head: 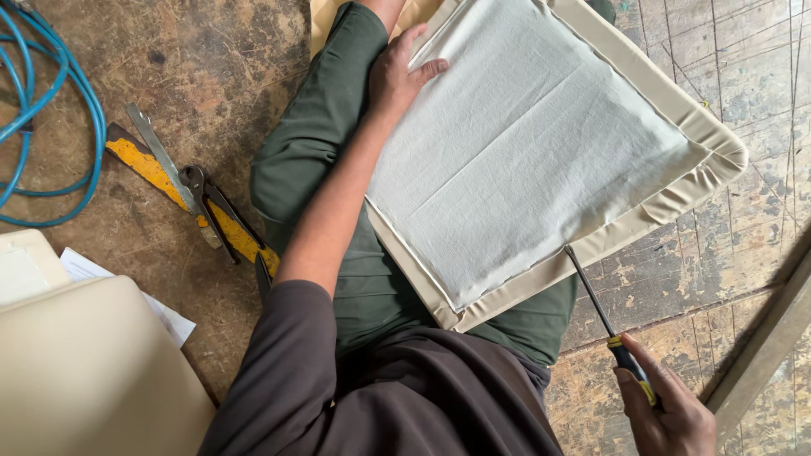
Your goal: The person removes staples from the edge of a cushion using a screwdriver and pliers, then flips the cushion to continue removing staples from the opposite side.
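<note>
Screwdriver (601, 308): long axis runs diagonally, handle near and right, dark shaft pointing far and left; its tip meets the near right edge of the seat cushion (541, 152), at the beige border fold. The cushion lies underside up across the person's lap, white backing cloth facing the camera, one corner pointing right.

Right hand (667, 409): low at the near right, fingers wrapped closed around the black and yellow handle.

Left hand (401, 72): forearm extended away from the body, palm down, fingers loosely spread and flat on the cushion's far left edge, pressing rather than gripping.

On the floor to the left: pliers (215, 207) lying across a yellow tool (152, 169), a blue hose (51, 110) beyond, a beige cushion (84, 371) at the near left
</note>
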